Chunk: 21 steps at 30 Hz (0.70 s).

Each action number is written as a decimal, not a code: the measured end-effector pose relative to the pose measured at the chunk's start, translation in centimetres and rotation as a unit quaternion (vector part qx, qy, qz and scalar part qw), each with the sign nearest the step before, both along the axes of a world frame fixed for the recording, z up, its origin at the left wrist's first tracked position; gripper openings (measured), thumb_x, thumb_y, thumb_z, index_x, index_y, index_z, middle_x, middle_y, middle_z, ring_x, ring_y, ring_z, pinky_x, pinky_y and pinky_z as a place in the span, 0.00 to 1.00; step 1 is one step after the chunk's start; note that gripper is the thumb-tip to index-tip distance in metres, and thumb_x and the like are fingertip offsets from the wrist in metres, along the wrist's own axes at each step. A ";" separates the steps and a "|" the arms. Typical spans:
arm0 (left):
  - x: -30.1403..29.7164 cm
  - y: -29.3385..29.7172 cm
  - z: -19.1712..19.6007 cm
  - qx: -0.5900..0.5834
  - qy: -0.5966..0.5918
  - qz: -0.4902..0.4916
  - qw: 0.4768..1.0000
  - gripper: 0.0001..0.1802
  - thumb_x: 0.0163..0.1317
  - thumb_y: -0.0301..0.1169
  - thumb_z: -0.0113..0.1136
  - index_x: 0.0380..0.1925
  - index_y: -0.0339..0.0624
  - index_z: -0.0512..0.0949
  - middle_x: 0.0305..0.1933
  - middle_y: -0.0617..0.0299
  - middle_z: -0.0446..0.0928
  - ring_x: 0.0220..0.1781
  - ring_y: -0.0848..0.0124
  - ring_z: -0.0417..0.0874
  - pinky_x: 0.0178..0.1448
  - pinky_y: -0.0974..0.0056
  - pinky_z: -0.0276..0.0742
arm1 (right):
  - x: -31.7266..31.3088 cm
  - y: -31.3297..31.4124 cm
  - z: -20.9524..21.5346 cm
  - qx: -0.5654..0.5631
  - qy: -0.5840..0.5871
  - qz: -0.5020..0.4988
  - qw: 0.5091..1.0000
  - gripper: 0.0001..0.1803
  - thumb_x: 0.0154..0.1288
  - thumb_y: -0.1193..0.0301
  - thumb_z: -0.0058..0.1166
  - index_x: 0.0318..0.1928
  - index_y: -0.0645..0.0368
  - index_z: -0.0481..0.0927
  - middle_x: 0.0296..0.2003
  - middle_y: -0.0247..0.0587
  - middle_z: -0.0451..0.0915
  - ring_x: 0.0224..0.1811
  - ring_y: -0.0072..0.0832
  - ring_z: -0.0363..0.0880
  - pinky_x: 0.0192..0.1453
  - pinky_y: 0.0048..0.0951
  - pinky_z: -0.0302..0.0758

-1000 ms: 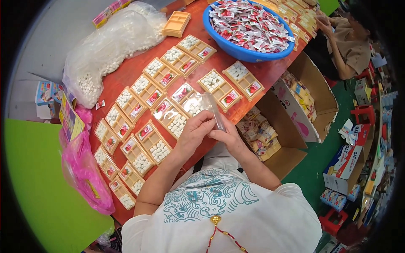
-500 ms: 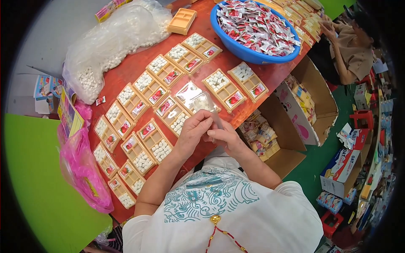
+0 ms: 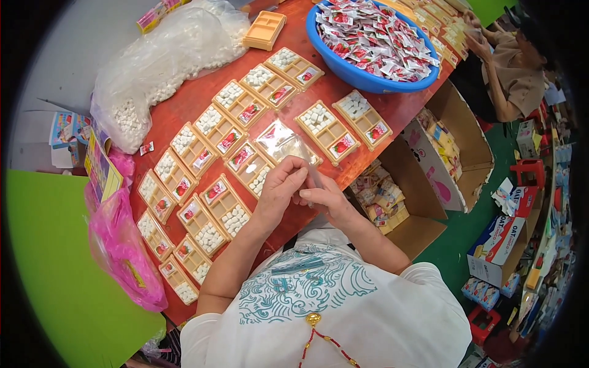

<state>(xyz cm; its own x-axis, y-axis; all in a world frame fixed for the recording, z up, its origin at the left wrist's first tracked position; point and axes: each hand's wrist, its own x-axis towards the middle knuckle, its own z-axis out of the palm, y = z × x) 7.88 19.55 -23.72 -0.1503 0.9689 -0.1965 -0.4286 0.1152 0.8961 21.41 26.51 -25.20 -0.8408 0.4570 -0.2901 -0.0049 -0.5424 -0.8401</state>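
Note:
Close together at the table's near edge, my left hand (image 3: 282, 185) and my right hand (image 3: 330, 199) both pinch a piece of clear plastic (image 3: 316, 176). It stands up between my fingers; its full shape is hidden. Just beyond my fingertips lies a glossy tray (image 3: 275, 136), its near part blurred behind the plastic. Beside my left hand is a divided tan tray (image 3: 250, 164) with a strawberry-print packet and white cubes. To the right of the glossy tray sits another tan tray (image 3: 319, 118), holding white cubes and a red packet.
Similar filled trays (image 3: 209, 118) stand in rows on the red table (image 3: 184, 92). A blue basin (image 3: 343, 73) of packets is at the far right, a big clear bag (image 3: 153, 55) of white cubes at the far left. Cardboard boxes (image 3: 417, 230) stand at right; a person (image 3: 512, 67) sits beyond.
My hands have barely moved, with the left slightly higher. More glare lies over the glossy tray, and the white cubes near my fingertips show less clearly.

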 end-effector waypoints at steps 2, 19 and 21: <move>0.0 0.0 0.0 -0.002 0.001 0.002 1.000 0.10 0.70 0.33 0.45 0.41 0.39 0.71 0.30 0.62 0.76 0.28 0.77 0.75 0.32 0.74 0.70 | 0.0 0.0 0.1 0.000 0.004 -0.004 1.000 0.25 0.58 0.62 0.51 0.53 0.64 0.69 0.31 0.30 0.69 0.33 0.16 0.65 0.35 0.18 0.60; 0.0 -0.1 0.3 -0.035 -0.011 0.022 0.999 0.08 0.68 0.31 0.47 0.36 0.38 0.73 0.28 0.63 0.75 0.26 0.78 0.73 0.29 0.74 0.69 | -0.2 -0.5 0.6 -0.019 0.005 -0.026 0.999 0.24 0.56 0.64 0.52 0.52 0.63 0.70 0.32 0.28 0.70 0.33 0.14 0.65 0.36 0.17 0.61; -0.1 0.0 0.5 -0.044 -0.007 0.019 0.999 0.07 0.66 0.30 0.48 0.35 0.38 0.73 0.27 0.63 0.75 0.25 0.78 0.73 0.29 0.74 0.68 | 0.1 -0.3 0.3 0.008 0.015 -0.022 1.000 0.24 0.57 0.65 0.52 0.53 0.62 0.70 0.32 0.30 0.71 0.33 0.15 0.67 0.35 0.16 0.62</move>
<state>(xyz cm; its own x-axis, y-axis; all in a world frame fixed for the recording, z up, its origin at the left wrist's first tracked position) 7.77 19.53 -23.22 -0.1831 0.9415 -0.2831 -0.4470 0.1767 0.8769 21.50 26.18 -24.86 -0.8283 0.4974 -0.2580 -0.0533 -0.5283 -0.8474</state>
